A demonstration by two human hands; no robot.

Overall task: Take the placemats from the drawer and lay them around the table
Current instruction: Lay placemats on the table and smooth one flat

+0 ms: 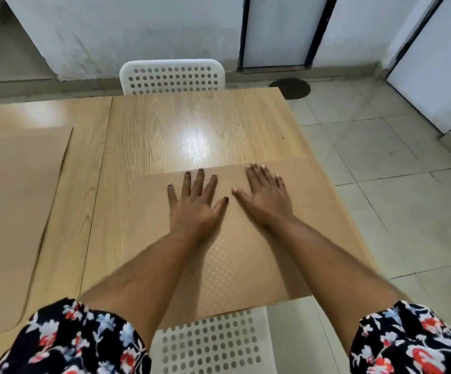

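A tan placemat (310, 225) with a fine dotted texture lies flat on the near right part of the wooden table (192, 122). My left hand (196, 203) and my right hand (266, 197) rest palm down on it, side by side, fingers spread, holding nothing. More tan placemats (11, 211) lie on the left part of the table, apparently stacked, cut off by the frame edge. No drawer is in view.
A white perforated chair (171, 76) stands at the far side of the table. Another white perforated chair (213, 344) is right below me at the near edge. Tiled floor (381, 157) lies to the right, with white doors and a wall behind.
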